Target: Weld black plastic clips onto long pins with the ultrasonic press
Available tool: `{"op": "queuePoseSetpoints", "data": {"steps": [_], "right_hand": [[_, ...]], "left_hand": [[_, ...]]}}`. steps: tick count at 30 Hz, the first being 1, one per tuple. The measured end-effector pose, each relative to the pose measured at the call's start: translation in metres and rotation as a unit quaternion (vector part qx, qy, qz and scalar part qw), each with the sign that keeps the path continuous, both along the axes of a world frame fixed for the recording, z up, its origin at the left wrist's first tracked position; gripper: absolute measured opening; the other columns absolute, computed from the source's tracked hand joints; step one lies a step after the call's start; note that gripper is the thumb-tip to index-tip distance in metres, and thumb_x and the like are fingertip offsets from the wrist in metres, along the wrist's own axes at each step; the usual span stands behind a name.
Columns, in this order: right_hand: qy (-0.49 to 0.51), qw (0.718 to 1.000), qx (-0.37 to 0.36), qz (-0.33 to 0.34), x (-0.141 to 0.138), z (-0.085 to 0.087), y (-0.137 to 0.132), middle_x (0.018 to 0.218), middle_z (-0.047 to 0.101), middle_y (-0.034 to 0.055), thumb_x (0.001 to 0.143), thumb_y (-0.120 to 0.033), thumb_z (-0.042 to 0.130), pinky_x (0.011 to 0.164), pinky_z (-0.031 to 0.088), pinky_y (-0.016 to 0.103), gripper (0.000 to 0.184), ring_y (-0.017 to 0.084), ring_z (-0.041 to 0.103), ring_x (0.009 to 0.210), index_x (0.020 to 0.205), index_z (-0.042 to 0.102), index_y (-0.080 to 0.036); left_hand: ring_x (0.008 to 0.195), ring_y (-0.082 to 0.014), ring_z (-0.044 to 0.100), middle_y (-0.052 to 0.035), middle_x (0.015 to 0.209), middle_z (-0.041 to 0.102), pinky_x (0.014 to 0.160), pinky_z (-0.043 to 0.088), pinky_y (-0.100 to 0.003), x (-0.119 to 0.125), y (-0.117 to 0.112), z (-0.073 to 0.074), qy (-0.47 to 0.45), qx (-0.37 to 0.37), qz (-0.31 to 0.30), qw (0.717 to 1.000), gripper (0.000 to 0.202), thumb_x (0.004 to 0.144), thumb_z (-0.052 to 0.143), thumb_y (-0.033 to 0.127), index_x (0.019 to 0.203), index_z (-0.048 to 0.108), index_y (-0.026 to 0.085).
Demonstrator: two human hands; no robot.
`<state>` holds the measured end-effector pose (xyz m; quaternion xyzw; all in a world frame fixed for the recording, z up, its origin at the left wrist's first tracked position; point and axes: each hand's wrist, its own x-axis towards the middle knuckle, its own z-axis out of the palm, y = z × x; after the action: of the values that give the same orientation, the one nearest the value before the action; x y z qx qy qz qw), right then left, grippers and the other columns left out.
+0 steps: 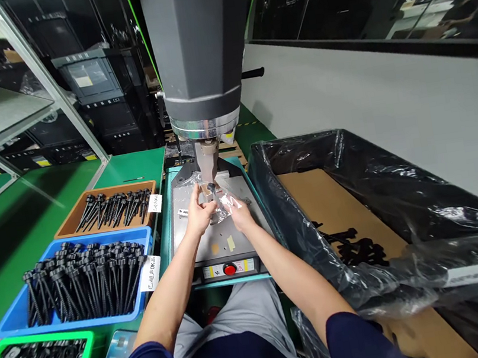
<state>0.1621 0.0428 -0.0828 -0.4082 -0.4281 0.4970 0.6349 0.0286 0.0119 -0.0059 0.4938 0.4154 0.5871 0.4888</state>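
Observation:
My left hand [200, 213] is at the left of the fixture under the machine head, index finger stretched upward and thumb apart from it. Facing it, my right hand [239, 213] has its fingers bent together behind shiny clear plastic [222, 212], so what they hold is hidden. Between the hands, a small black part [211, 187] sits at the fixture, directly below the metal tool tip [208, 162] of the machine [196, 48]. Both hands are above the grey metal base plate [199, 242].
Left stand an orange tray [63, 230] and a blue tray [7, 326] of black ribbed stems, and a green bin [91, 340] of black parts. A red button [230, 269] faces me. Right, a plastic-lined box [308, 192] holds black pieces on cardboard.

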Motion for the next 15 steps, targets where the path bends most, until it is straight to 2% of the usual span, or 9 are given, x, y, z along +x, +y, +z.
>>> {"op": "queuePoseSetpoints", "data": {"steps": [2,5,8,12,15], "right_hand": [[-0.001,1.000,0.005,0.011,0.001,-0.002,-0.007,0.101,0.073,0.0086,0.068,-0.043,0.074,0.093,0.049,0.043,0.040,0.026,0.064,0.103,0.099,0.073,-0.020],[-0.007,1.000,0.006,0.024,0.004,-0.005,-0.016,0.099,0.073,0.0085,0.067,-0.042,0.074,0.095,0.047,0.043,0.039,0.026,0.063,0.103,0.099,0.074,-0.019],[-0.010,1.000,-0.012,0.027,0.006,-0.008,-0.022,0.094,0.073,0.0079,0.068,-0.042,0.073,0.093,0.048,0.043,0.038,0.025,0.065,0.097,0.097,0.073,-0.018],[-0.014,0.999,-0.045,0.026,0.005,-0.013,-0.032,0.088,0.073,0.0062,0.069,-0.044,0.073,0.089,0.051,0.043,0.038,0.025,0.065,0.092,0.097,0.072,-0.019],[-0.007,0.997,-0.072,0.012,0.005,-0.017,-0.043,0.091,0.072,0.0070,0.067,-0.046,0.073,0.089,0.052,0.045,0.040,0.026,0.065,0.094,0.097,0.071,-0.019]], "left_hand": [[0.071,-0.0116,0.066,-0.0136,0.159,0.020,0.066,0.056,-0.030,0.000,-0.003,0.003,0.004,0.009,-0.005,1.000,0.098,0.068,0.079,0.028,0.150,0.026,0.034],[0.072,-0.0130,0.067,-0.0134,0.159,0.019,0.066,0.057,-0.030,0.000,-0.006,0.005,0.014,0.017,-0.010,1.000,0.097,0.069,0.078,0.030,0.150,0.025,0.036],[0.071,-0.0130,0.068,-0.0140,0.157,0.026,0.067,0.057,-0.030,0.001,-0.008,0.001,0.014,0.022,-0.009,1.000,0.097,0.070,0.077,0.029,0.151,0.023,0.035],[0.073,-0.0136,0.068,-0.0134,0.149,0.042,0.069,0.057,-0.030,0.000,-0.011,-0.005,0.014,0.020,-0.015,1.000,0.096,0.072,0.075,0.028,0.152,0.022,0.033],[0.078,-0.0152,0.069,-0.0133,0.148,0.043,0.072,0.058,-0.031,-0.003,-0.019,-0.006,0.023,0.012,-0.015,1.000,0.095,0.074,0.074,0.030,0.152,0.019,0.034]]}}
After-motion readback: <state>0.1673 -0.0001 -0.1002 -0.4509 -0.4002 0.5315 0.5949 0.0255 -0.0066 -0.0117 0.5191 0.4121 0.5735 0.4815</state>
